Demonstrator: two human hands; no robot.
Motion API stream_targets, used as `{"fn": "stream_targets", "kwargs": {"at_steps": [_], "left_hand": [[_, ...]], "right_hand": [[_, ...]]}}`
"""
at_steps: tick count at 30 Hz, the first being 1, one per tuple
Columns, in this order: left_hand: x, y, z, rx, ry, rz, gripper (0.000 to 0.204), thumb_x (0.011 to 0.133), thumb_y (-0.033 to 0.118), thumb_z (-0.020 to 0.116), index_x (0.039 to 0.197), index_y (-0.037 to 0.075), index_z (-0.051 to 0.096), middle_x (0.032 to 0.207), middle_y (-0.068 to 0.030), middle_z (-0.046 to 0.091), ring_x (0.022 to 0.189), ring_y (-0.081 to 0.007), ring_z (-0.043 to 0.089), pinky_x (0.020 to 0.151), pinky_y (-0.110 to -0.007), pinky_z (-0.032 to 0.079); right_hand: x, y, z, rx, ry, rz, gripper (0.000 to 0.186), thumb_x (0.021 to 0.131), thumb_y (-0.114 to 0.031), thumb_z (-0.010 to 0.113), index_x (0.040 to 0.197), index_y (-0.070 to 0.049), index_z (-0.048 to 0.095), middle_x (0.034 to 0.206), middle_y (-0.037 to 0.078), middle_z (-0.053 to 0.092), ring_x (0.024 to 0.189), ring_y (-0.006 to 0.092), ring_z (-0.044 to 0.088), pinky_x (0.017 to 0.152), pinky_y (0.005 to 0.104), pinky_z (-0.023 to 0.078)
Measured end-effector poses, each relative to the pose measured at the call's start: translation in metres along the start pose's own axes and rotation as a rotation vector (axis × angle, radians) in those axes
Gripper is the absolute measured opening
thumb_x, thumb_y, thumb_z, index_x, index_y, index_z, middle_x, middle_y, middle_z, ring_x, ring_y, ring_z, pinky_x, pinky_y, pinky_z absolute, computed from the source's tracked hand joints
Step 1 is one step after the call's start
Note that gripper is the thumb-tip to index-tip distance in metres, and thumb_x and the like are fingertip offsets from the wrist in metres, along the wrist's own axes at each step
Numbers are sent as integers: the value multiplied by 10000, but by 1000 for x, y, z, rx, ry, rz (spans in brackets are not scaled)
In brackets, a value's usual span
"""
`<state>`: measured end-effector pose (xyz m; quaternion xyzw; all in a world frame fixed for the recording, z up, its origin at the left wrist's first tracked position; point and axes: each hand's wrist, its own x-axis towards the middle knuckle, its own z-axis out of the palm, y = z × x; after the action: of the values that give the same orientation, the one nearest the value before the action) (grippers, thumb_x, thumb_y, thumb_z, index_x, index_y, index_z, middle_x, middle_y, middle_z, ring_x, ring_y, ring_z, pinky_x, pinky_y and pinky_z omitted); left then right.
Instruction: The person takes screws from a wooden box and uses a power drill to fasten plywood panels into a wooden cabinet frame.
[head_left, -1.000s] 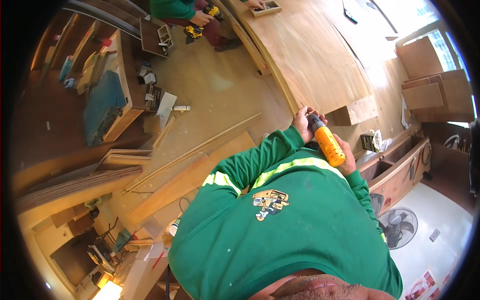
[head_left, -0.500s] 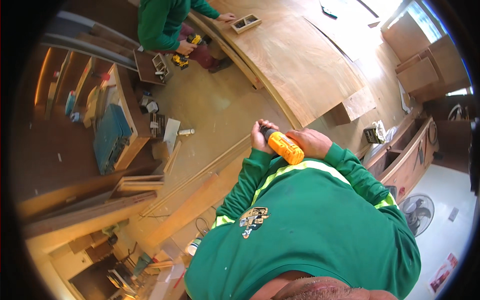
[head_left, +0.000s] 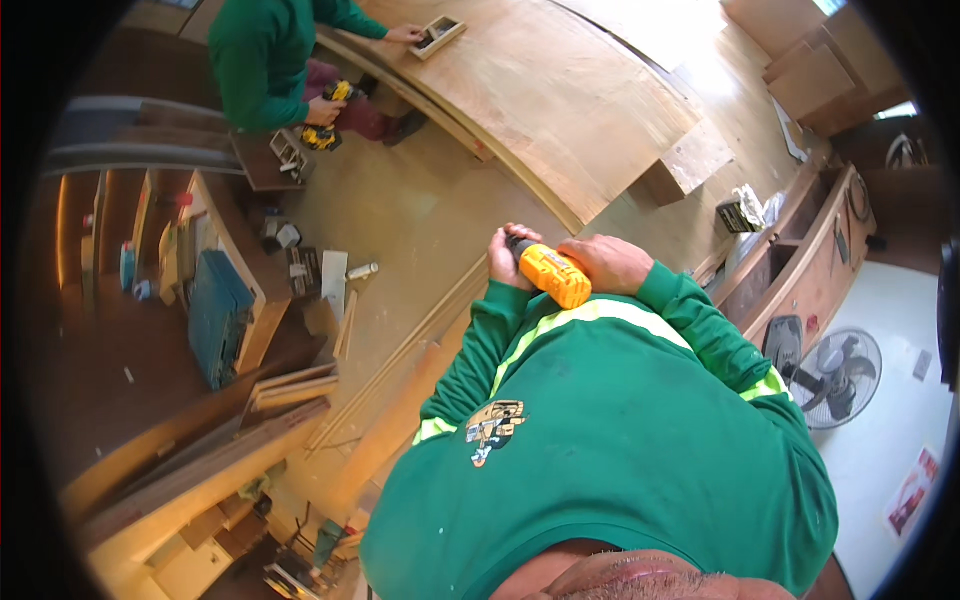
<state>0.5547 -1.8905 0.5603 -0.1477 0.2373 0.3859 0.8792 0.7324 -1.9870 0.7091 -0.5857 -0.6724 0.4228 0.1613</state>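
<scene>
Close to my chest is a yellow and black cordless drill point(head_left: 553, 276). My left hand point(head_left: 506, 262) is closed around its dark front end, fingers curled at the chuck. My right hand point(head_left: 612, 263) is closed at the drill's other side; the handle under it is hidden, as are most of that hand's fingertips. Both hands are in front of the near corner of a large plywood sheet point(head_left: 560, 120), apart from it.
At the far left, a co-worker in a green sleeve point(head_left: 255, 70) holds another yellow drill point(head_left: 325, 115) and reaches into a small wooden box point(head_left: 437, 38). Long wood strips point(head_left: 400, 350) lie to my left. An open wooden cabinet frame point(head_left: 800, 265) and a fan point(head_left: 838, 378) stand right.
The view has turned, so the surroundings sit further left. My drill tilts a little differently, both hands still on it. The co-worker's fingers have moved from beside the small box into it.
</scene>
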Motion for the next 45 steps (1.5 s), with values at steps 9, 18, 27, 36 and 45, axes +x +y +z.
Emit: {"fn": "stream_targets", "kwargs": {"at_steps": [9, 18, 27, 36, 45], "left_hand": [[-4, -21, 10, 96, -19, 93, 227, 985, 248, 427, 838, 93, 505, 727, -46, 547, 711, -183, 529, 747, -357, 512], [-6, -16, -2, -57, -37, 141, 228, 962, 245, 454, 814, 89, 532, 734, -47, 558, 722, -185, 549, 753, -360, 515], [4, -13, -18, -34, 106, 389, 303, 989, 340, 349, 838, 109, 473, 637, -120, 555, 551, -285, 580, 529, -455, 516], [-47, 0, -8, -309, 155, 548, 169, 951, 252, 387, 862, 119, 440, 667, -84, 513, 585, -246, 549, 545, -416, 511], [-32, 2, -20, -388, -163, 483, 188, 925, 218, 469, 782, 109, 522, 724, -46, 564, 683, -182, 573, 714, -364, 517]], "right_hand": [[-5, -1, -6, -12, 11, -7, 410, 771, -201, 709, 1127, -37, 587, 1013, 187, 672, 949, 386, 632, 817, 441, 507], [14, 4, -10, -31, -67, -80, 379, 791, -239, 687, 1120, -72, 600, 980, 191, 674, 923, 391, 635, 787, 455, 506], [35, -4, 13, -20, -157, -219, 383, 773, -190, 741, 1096, -41, 600, 871, 219, 654, 812, 398, 649, 695, 441, 512], [60, -21, 23, -41, -341, -365, 367, 798, -187, 740, 1109, -48, 605, 908, 179, 666, 817, 326, 681, 711, 377, 524], [83, -12, -32, -221, -329, -454, 370, 793, -190, 728, 1107, -37, 609, 921, 198, 670, 833, 388, 650, 739, 458, 513]]}}
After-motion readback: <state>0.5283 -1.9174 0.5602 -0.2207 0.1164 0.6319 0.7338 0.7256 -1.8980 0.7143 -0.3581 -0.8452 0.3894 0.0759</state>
